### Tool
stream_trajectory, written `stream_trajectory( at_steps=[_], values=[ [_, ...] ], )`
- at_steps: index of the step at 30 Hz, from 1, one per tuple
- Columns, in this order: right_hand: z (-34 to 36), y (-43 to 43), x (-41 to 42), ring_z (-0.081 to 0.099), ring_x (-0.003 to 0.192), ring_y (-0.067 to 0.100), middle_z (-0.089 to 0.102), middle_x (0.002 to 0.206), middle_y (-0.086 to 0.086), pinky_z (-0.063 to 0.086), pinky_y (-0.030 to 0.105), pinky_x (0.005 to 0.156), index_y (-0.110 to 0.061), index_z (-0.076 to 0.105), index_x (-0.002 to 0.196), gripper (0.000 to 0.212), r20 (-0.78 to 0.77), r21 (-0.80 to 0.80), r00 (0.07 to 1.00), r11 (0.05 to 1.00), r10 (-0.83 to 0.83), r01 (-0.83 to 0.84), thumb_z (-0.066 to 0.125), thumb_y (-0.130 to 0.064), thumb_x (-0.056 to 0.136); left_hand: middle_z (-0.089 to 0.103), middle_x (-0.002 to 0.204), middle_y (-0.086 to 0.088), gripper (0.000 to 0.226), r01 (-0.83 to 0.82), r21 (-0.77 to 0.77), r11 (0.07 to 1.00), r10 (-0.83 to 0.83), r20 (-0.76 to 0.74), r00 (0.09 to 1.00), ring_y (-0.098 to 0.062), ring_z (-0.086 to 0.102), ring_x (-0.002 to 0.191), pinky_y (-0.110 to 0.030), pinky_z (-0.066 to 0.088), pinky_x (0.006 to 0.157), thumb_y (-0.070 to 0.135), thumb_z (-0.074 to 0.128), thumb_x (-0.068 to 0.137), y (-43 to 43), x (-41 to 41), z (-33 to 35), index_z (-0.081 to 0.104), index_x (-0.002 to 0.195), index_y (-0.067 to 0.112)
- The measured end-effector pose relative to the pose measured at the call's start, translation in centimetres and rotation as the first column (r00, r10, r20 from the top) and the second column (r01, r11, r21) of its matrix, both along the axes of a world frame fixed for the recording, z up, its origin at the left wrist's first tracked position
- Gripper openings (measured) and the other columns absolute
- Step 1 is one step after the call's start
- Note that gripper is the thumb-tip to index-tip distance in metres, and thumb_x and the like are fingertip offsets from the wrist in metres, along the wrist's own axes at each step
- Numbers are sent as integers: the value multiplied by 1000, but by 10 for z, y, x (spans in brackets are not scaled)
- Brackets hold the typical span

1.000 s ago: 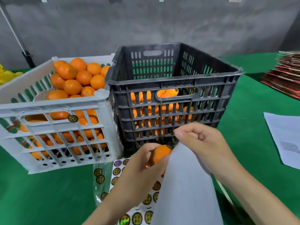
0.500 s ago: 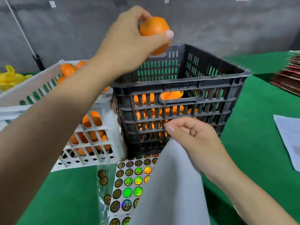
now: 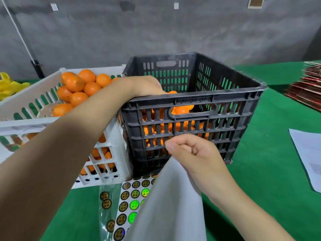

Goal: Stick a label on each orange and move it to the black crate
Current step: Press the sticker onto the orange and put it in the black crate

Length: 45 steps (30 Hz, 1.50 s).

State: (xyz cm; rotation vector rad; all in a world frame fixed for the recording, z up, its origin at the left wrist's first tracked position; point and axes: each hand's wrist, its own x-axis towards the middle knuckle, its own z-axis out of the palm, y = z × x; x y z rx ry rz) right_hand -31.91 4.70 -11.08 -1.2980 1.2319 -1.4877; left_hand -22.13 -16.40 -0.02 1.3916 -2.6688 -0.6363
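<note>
The fingers of our left hand (image 3: 145,85) were dipped over the near rim of the black crate (image 3: 246,108) and hidden behind it, so we could not tell whether they gripped the orange (image 3: 172,92) peeking just inside that rim. We judged the low reach was meant to set it down gently. Our right hand (image 3: 196,153), before the crate's near wall, pinched the white backing sheet (image 3: 170,206) up off the label sheet (image 3: 132,202), probably to keep labels exposed. Only a sliver of orange showed, so its long axis and label side were beyond telling.
</note>
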Motion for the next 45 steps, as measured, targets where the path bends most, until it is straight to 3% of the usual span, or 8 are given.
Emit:
stream_trajectory(
  at_steps=[7, 13, 19, 26, 31, 34, 41, 45],
  values=[
    [-4, -3, 3, 42, 52, 7, 36, 47, -12, 51, 13, 75, -20, 75, 84, 10, 12, -2, 1000, 1000, 3, -3, 68, -21, 91, 65, 78, 2, 23, 56, 28, 998, -58, 76, 995, -16, 59, 73, -29, 49, 68, 33, 59, 96, -1, -3, 1, 66, 79, 19],
    [-5, -4, 1, 38, 50, 7, 34, 45, -14, 50, 14, 73, -26, 74, 85, 11, 0, 11, 1000, 1000, -1, 1, 67, -22, 91, 72, 103, -9, 31, 43, 13, 999, -45, 150, 988, -25, 67, 94, -37, 55, 86, 37, 56, 98, 0, -3, 0, 71, 99, 9],
    [1, -1, 1, 39, 49, 6, 33, 45, -14, 49, 7, 71, -25, 74, 83, 11, -23, -4, 1000, 1000, -2, 2, 68, -21, 91, 63, 89, 22, 22, -177, -405, 897, -77, -537, 840, 9, 57, 80, -12, 36, 67, 46, 50, 100, 53, 16, 1, 66, 104, 31],
    [16, 7, 10, 30, 51, 10, 30, 50, -9, 31, 12, 51, -22, 74, 80, 12, -33, -121, 999, 992, -24, 20, 70, -20, 91, 61, 128, 17, 38, -47, -592, 805, -321, -500, 804, 4, 48, 125, -17, 37, 104, 46, 46, 98, 149, 60, -41, 63, 126, 26],
    [22, 22, 21, 38, 50, 4, 38, 51, -9, 34, 11, 51, -29, 75, 84, 5, -101, -230, 995, 973, -22, -2, 71, -27, 86, 57, 129, 32, 68, -89, 203, 975, 204, -665, 718, 9, 53, 121, -34, 51, 95, 82, 66, 64, 204, 107, -89, 44, 126, 64],
    [16, 26, 29, 41, 51, 0, 45, 53, -11, 35, 11, 52, -34, 75, 86, 6, -167, -191, 985, 980, 30, -62, 69, -33, 83, 76, 98, -1, 40, 248, 582, 775, 280, -667, 690, -16, 70, 95, -29, 48, 88, 54, 78, 80, 217, 120, -113, 72, 102, 21],
    [8, 20, 33, 59, 66, 7, 68, 77, -2, 45, 11, 60, -44, 71, 91, 19, -317, -139, 948, 990, -25, -21, 61, -58, 84, 62, 94, -40, 23, 85, 625, 776, 537, -724, 433, -41, 67, 83, -40, 47, 79, 34, 81, 73, 223, 118, -143, 69, 82, 16],
    [-1, 12, 24, 53, 60, 1, 58, 66, -9, 42, 12, 62, -50, 64, 107, 33, -359, 38, 930, 997, 77, -68, 63, -60, 76, 62, 87, -39, 12, -27, 614, 789, 578, -726, 372, -28, 59, 70, -38, 44, 71, 31, 72, 77, 223, 112, -149, 68, 80, 20]
  ],
)
